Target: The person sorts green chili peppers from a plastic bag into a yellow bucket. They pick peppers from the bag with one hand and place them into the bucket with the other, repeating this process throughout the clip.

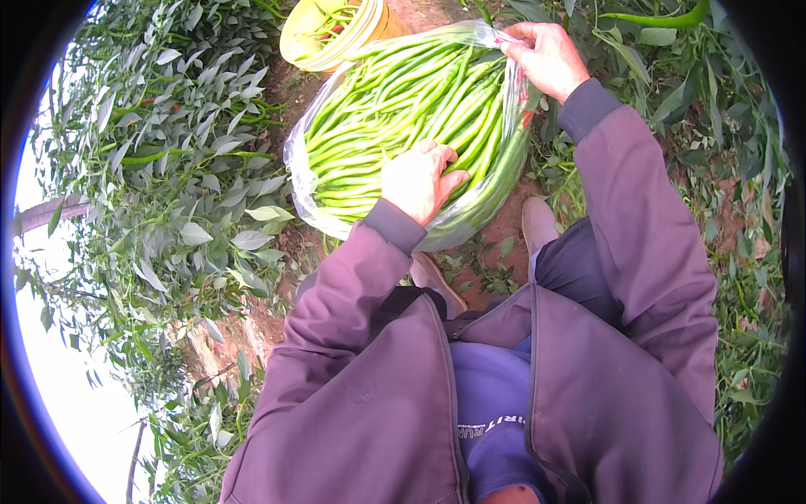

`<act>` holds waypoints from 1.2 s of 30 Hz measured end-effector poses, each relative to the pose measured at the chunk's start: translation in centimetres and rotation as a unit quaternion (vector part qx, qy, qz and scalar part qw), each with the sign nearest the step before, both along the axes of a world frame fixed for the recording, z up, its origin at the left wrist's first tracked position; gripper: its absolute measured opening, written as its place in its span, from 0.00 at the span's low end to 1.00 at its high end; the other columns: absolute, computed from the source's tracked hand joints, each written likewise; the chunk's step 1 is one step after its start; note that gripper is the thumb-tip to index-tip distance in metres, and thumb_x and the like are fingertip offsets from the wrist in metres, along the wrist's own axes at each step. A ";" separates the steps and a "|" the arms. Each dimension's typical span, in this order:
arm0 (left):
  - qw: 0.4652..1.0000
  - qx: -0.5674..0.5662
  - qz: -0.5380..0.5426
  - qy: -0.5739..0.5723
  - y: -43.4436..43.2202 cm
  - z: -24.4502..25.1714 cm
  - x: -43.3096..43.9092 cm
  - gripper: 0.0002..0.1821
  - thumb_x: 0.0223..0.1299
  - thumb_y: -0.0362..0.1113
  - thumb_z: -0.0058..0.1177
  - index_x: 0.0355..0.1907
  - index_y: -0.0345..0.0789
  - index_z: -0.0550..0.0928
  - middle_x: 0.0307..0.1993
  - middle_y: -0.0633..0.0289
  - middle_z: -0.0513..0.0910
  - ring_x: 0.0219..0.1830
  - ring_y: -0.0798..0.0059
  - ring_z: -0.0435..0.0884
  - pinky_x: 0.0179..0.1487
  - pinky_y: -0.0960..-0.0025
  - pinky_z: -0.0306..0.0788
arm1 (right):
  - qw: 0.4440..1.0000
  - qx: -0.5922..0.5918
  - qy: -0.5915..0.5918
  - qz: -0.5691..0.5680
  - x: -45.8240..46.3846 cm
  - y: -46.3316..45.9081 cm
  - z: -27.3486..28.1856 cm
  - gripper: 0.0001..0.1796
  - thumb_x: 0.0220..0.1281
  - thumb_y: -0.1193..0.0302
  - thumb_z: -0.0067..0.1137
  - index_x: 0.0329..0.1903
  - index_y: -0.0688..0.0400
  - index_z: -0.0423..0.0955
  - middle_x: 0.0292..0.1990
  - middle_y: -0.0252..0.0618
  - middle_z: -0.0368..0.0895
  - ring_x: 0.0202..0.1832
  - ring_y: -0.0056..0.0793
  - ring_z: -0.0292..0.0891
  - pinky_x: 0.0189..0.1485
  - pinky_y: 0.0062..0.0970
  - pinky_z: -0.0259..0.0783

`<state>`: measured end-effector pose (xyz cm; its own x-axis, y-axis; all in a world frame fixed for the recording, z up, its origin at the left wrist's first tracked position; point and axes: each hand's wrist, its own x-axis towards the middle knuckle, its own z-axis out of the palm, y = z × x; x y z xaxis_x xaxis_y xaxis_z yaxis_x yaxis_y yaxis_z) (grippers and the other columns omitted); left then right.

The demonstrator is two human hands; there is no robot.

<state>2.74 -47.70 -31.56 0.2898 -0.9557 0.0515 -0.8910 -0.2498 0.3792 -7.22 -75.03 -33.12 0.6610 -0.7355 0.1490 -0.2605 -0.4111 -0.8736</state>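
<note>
In front of me a clear plastic bag (519,135) with red print gapes wide, filled with long green chili peppers (378,126) laid mostly side by side. The bag's upper right rim is pinched between the thumb and fingers of my right hand (551,60). My left hand (419,179) rests palm down on the peppers near the bag's lower middle. Its thumb and forefinger are apart, and the other fingertips are partly hidden against the peppers.
Beyond the bag, a yellow bucket (378,28) leans, holding some green peppers and a red one. Leafy pepper plants (208,170) crowd the left, with more plants (686,113) on the right. My shoes (538,223) stand on reddish soil just below the bag.
</note>
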 end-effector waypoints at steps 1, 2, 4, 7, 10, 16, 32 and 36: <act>1.000 -0.001 0.008 -0.001 0.3 -0.1 -0.2 0.17 0.58 0.48 0.71 0.39 0.37 0.87 0.34 0.55 0.85 0.39 0.56 0.86 0.44 0.56 0.78 | 1.000 -0.003 -0.002 0.004 0.0 0.0 0.0 0.21 0.67 0.66 0.65 0.57 0.64 0.85 0.44 0.50 0.92 0.46 0.34 0.88 0.56 0.35 0.79; 1.000 -0.009 0.001 -0.010 0.2 -0.3 -0.1 0.16 0.60 0.46 0.70 0.40 0.36 0.87 0.34 0.55 0.85 0.39 0.54 0.85 0.44 0.56 0.78 | 1.000 -0.002 0.001 0.007 0.0 -0.1 0.0 0.21 0.67 0.66 0.65 0.57 0.64 0.85 0.45 0.50 0.92 0.47 0.35 0.88 0.56 0.35 0.79; 0.998 0.018 0.031 0.055 0.0 -0.3 0.6 0.15 0.62 0.44 0.69 0.41 0.35 0.87 0.34 0.54 0.85 0.38 0.54 0.85 0.43 0.57 0.77 | 1.000 0.005 0.006 0.013 -0.2 -0.1 0.0 0.21 0.67 0.66 0.65 0.57 0.64 0.85 0.46 0.50 0.92 0.47 0.35 0.89 0.56 0.35 0.79; 0.985 0.027 0.058 0.161 -0.1 0.4 2.3 0.15 0.70 0.42 0.64 0.43 0.31 0.84 0.32 0.53 0.82 0.33 0.62 0.85 0.41 0.60 0.78 | 1.000 0.013 0.009 0.014 -0.4 -0.3 0.1 0.21 0.66 0.66 0.65 0.57 0.64 0.85 0.46 0.50 0.92 0.48 0.36 0.89 0.57 0.35 0.79; 0.891 -0.005 0.070 0.448 -0.3 1.2 4.0 0.12 0.78 0.37 0.56 0.48 0.28 0.79 0.34 0.64 0.81 0.36 0.79 0.82 0.40 0.70 0.79 | 1.000 0.006 0.010 0.012 -0.4 -0.4 -0.1 0.20 0.66 0.66 0.65 0.57 0.64 0.86 0.45 0.51 0.92 0.47 0.37 0.89 0.57 0.36 0.79; 0.947 -0.016 0.093 0.308 -1.0 0.3 6.6 0.14 0.77 0.39 0.57 0.50 0.28 0.84 0.34 0.60 0.86 0.36 0.77 0.82 0.44 0.69 0.78 | 1.000 -0.012 0.004 0.011 -0.1 -0.5 -0.4 0.20 0.66 0.65 0.65 0.55 0.63 0.87 0.42 0.50 0.92 0.45 0.38 0.89 0.56 0.37 0.79; 0.997 -0.052 0.006 0.062 0.5 -1.7 -0.3 0.17 0.67 0.42 0.66 0.49 0.31 0.89 0.39 0.49 0.88 0.43 0.51 0.87 0.50 0.58 0.79 | 0.997 0.040 0.056 0.027 -0.3 -0.4 0.9 0.24 0.72 0.67 0.64 0.63 0.70 0.80 0.50 0.47 0.90 0.51 0.29 0.85 0.59 0.33 0.78; 0.993 -0.083 0.055 0.071 1.1 -2.5 -0.8 0.16 0.66 0.42 0.66 0.47 0.32 0.89 0.37 0.51 0.87 0.42 0.52 0.86 0.49 0.57 0.79 | 0.999 0.020 0.037 0.024 -0.3 -0.4 0.2 0.23 0.72 0.67 0.65 0.62 0.70 0.81 0.49 0.46 0.90 0.50 0.29 0.85 0.58 0.32 0.79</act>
<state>1.96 -46.58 -34.06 0.4066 -0.8999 0.1576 -0.7972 -0.2652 0.5424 -7.54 -75.47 -32.89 0.7042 -0.7066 0.0695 -0.3060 -0.3903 -0.8683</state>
